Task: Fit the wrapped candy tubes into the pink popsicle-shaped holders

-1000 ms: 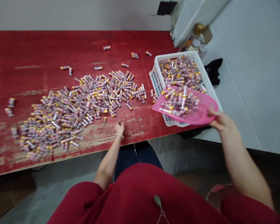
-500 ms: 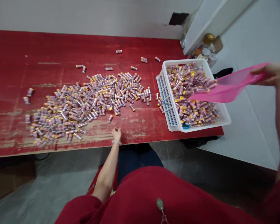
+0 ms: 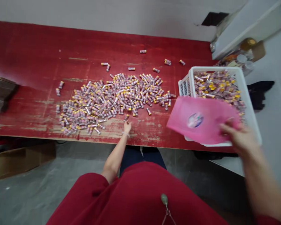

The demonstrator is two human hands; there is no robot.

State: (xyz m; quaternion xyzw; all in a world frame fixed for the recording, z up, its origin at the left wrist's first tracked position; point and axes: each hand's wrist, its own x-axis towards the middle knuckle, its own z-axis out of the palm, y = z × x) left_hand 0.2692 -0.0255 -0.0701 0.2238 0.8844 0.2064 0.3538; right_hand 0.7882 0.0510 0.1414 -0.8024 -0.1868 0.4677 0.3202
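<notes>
My right hand grips a flat pink bag with a round printed label, its fingers closed on the bag's right end. The bag hangs over the front of a white plastic basket and hides part of it. My left hand is at the table's front edge, touching or just below one small tube; whether it holds this tube I cannot tell. Beyond it spreads a pile of small clear tubes with pink contents and yellow caps.
The red table has scraped patches and several stray tubes behind the pile. Stacked flat cardboard lies at the left. Jars stand behind the basket, beside a black item. A cardboard box is below the table.
My right hand has moved the pink bag left and toward me, turning its labelled face to view. The camera view has shifted left. My left hand is nearer the single tube.
</notes>
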